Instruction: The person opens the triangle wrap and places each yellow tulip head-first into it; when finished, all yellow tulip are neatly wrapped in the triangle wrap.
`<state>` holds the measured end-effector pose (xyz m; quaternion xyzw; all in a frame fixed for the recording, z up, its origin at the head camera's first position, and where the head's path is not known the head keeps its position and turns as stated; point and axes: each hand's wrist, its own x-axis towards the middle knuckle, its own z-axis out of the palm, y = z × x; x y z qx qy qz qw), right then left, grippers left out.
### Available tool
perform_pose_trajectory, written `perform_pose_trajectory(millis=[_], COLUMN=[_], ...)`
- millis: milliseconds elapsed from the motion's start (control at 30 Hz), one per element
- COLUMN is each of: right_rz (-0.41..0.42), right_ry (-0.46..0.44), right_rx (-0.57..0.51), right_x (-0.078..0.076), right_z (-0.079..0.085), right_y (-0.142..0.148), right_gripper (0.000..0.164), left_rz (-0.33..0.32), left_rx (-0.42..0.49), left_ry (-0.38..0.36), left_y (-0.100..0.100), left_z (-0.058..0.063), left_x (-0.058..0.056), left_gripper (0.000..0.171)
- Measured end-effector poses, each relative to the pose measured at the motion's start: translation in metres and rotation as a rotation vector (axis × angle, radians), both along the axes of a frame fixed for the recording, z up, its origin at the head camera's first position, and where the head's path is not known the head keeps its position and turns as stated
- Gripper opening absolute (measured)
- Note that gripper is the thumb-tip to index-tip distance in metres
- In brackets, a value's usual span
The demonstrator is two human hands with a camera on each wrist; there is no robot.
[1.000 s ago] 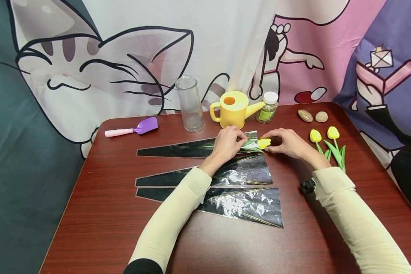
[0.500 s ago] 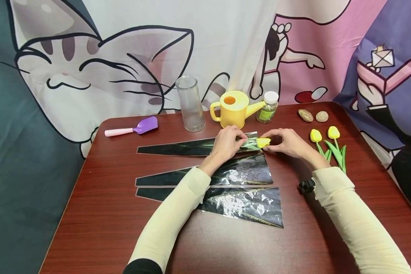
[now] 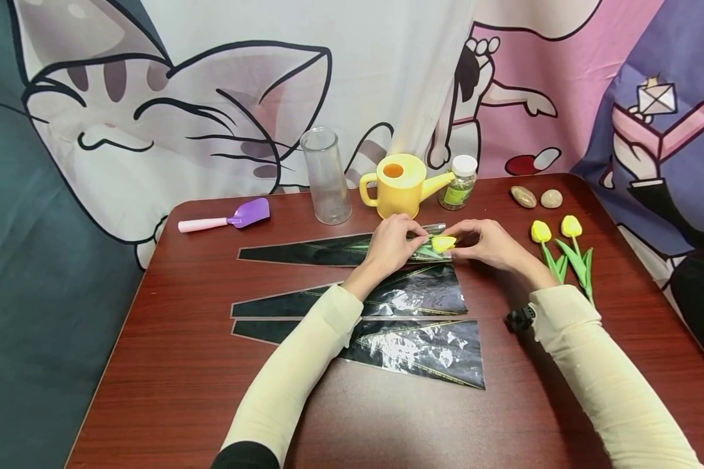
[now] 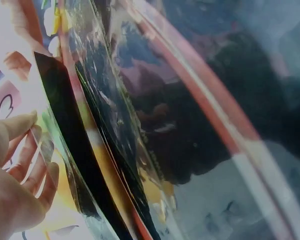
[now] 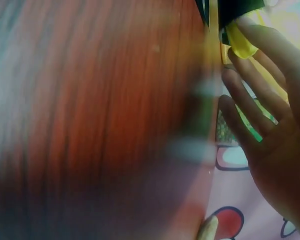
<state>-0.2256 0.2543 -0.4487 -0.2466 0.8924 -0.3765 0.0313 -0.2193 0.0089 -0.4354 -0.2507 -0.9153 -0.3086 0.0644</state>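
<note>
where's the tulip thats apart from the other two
In the head view, the tulip's bloom is right of centre, between the left hand and right hand, at the right end of the farthest black sleeve.

The left sleeve and right sleeve are pale cream, plain and lightly wrinkled, each ending in a broad cuff short of the wrist. Black material rounds off the left one higher up. A chunky black device sits by the right cuff, perhaps strapped on; its details are too small to read.
</note>
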Motion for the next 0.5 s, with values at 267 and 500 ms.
perform_pose_trajectory(millis=[267, 500], right_rz=[0.044, 0.032], right_ry=[0.151, 0.09], right_rx=[-0.09, -0.058], right_x=[-0.009, -0.009], right_z=[-0.012, -0.014], right_y=[-0.009, -0.012], right_gripper=[0.032, 0.033], left_rz=[0.024, 0.032], left_rx=[-0.019, -0.034], left_ry=[0.006, 0.004], left_y=[0.001, 0.0], left_z=[0.001, 0.0], left_x=[0.0, -0.002], left_gripper=[0.011, 0.011])
